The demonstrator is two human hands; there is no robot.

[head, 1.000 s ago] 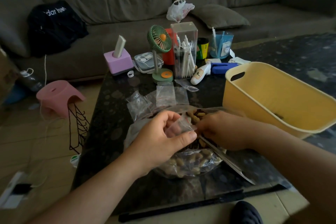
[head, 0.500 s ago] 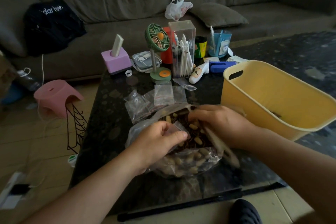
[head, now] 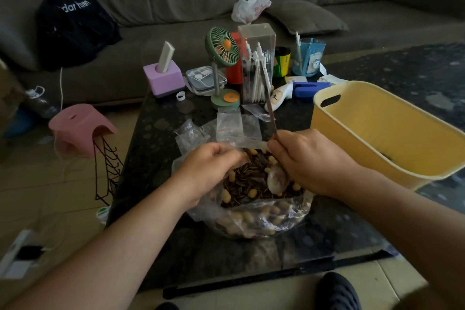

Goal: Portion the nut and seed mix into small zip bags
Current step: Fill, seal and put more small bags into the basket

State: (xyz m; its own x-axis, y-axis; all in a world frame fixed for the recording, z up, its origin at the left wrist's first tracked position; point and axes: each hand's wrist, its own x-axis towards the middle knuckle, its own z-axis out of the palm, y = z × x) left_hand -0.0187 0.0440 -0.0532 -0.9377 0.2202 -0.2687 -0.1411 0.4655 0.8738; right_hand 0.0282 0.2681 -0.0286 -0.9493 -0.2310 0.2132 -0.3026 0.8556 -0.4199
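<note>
A large clear bag [head: 251, 221] of peanuts and striped seeds lies open on the dark table [head: 156, 148]. My left hand [head: 208, 171] is over the bag's left rim, its fingers curled on a small clear zip bag [head: 251, 145] whose edge stretches toward the right hand. My right hand [head: 309, 163] grips a long-handled spoon [head: 270, 111]. The handle points up and away, and the spoon's bowl [head: 276, 180] dips into the mix [head: 249, 178]. Spare small zip bags [head: 226, 126] lie just behind the big bag.
A yellow plastic basket [head: 327, 118] stands right of the bag, close to my right hand. At the table's far end are a green desk fan [head: 221, 48], a clear pen box [head: 256, 63], a purple block [head: 163, 78] and a blue cup [head: 308, 58]. A pink stool [head: 78, 126] is on the floor, left.
The right hand swung the spoon round: its handle pointed down to the right before, and now it points up with the bowl in the mix. The left hand shifted slightly left and back.
</note>
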